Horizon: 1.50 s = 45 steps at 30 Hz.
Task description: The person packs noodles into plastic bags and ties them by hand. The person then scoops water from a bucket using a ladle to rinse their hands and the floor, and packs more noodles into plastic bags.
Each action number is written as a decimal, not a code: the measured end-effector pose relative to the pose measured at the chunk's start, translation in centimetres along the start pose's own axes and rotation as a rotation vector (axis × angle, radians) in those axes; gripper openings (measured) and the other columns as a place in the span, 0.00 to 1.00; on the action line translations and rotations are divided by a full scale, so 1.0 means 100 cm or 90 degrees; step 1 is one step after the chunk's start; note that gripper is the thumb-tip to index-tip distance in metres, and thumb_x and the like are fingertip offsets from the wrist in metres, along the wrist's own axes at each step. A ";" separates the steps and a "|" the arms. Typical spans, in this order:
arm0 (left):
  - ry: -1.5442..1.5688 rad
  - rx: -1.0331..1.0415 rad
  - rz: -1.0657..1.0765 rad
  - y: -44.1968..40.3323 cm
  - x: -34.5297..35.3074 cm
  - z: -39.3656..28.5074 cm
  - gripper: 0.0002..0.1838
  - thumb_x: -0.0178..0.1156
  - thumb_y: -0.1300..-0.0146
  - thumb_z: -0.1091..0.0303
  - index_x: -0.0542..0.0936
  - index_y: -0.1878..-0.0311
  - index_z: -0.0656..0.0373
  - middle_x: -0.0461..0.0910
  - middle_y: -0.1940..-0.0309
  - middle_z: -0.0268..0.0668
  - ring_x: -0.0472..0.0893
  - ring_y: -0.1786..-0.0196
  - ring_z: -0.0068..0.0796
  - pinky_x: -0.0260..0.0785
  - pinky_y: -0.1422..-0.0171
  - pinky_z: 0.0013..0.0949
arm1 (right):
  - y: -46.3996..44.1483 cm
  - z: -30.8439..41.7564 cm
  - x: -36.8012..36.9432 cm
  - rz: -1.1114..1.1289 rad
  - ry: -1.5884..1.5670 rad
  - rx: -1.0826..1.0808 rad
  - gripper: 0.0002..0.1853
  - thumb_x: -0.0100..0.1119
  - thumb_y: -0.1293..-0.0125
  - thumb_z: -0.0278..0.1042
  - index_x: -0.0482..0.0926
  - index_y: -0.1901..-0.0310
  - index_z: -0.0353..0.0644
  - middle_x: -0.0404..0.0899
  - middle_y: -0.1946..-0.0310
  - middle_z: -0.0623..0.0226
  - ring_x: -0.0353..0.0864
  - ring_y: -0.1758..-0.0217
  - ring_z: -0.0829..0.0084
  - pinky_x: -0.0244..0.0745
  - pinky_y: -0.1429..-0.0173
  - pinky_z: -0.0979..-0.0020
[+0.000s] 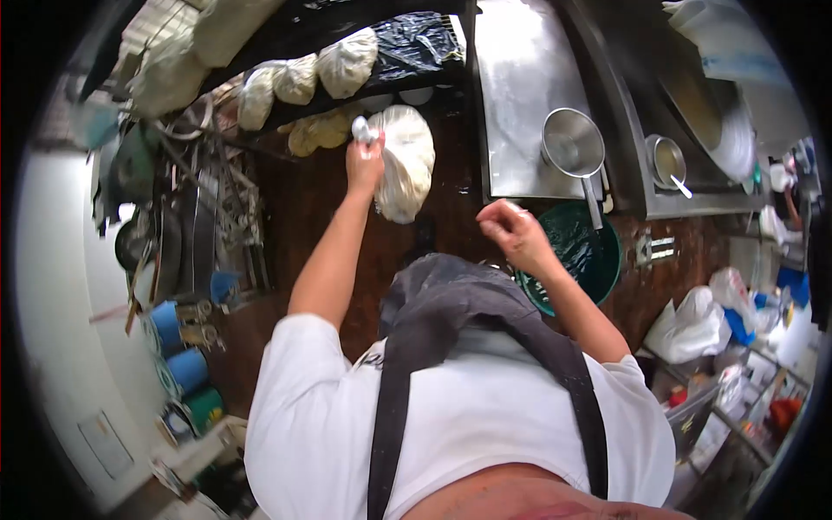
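Note:
My left hand (364, 166) is closed round the gathered neck of a clear plastic bag (405, 165) full of something pale, perhaps dough or noodles. The bag hangs to the right of that hand, over the dark floor, and the knotted end of its neck sticks out above my fist. My right hand (517, 234) is held in the air with its fingers curled in, and nothing shows in it. Below and beside it stands a dark green tub (607, 276) with water. A metal saucepan (574, 143) sits above it on the steel counter.
Several similar filled bags (347, 65) lie on a rack at the top left. A small pot (666, 163) with a white-handled utensil rests on the right-hand steel surface. Pans and metal tools (186, 208) crowd the left wall. White plastic bags (693, 325) lie at the right.

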<state>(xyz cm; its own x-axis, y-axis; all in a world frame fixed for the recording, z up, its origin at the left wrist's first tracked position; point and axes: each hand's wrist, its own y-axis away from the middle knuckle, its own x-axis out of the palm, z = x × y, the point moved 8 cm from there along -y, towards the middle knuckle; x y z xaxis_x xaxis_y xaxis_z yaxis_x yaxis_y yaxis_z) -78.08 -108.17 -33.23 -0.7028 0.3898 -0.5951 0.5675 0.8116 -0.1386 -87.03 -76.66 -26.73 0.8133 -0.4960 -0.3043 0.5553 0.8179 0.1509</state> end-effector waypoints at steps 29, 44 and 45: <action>-0.231 0.323 0.166 -0.160 0.186 0.107 0.29 0.60 0.36 0.61 0.67 0.34 0.62 0.69 0.35 0.50 0.70 0.36 0.51 0.67 0.37 0.50 | -0.011 -0.044 -0.052 -0.383 0.013 0.264 0.03 0.60 0.33 0.27 0.79 0.62 0.38 0.77 0.72 0.72 0.73 0.68 0.81 0.70 0.61 0.77; 0.562 0.256 0.436 0.041 0.153 -0.347 0.19 0.57 0.30 0.71 0.71 0.38 0.63 0.77 0.55 0.39 0.78 0.57 0.24 0.75 0.52 0.28 | 0.046 0.166 -0.377 -0.714 0.129 -0.361 0.28 0.61 0.35 0.29 0.65 0.34 0.37 0.80 0.62 0.59 0.79 0.65 0.70 0.76 0.57 0.71; 0.543 0.327 0.396 0.045 0.141 -0.382 0.22 0.59 0.31 0.70 0.69 0.36 0.61 0.76 0.52 0.40 0.78 0.55 0.27 0.74 0.50 0.30 | 0.048 0.171 -0.379 -0.737 0.171 -0.318 0.27 0.62 0.36 0.31 0.68 0.36 0.38 0.80 0.62 0.58 0.79 0.63 0.69 0.76 0.56 0.70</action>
<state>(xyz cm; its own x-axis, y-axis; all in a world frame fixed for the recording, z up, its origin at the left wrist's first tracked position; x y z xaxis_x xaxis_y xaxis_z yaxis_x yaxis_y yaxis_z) -101.84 -82.38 -12.00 -0.1929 0.9809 0.0229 0.8836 0.1839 -0.4306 -112.20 -58.94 1.64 -0.1878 -0.9599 -0.2083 0.7373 0.0023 -0.6755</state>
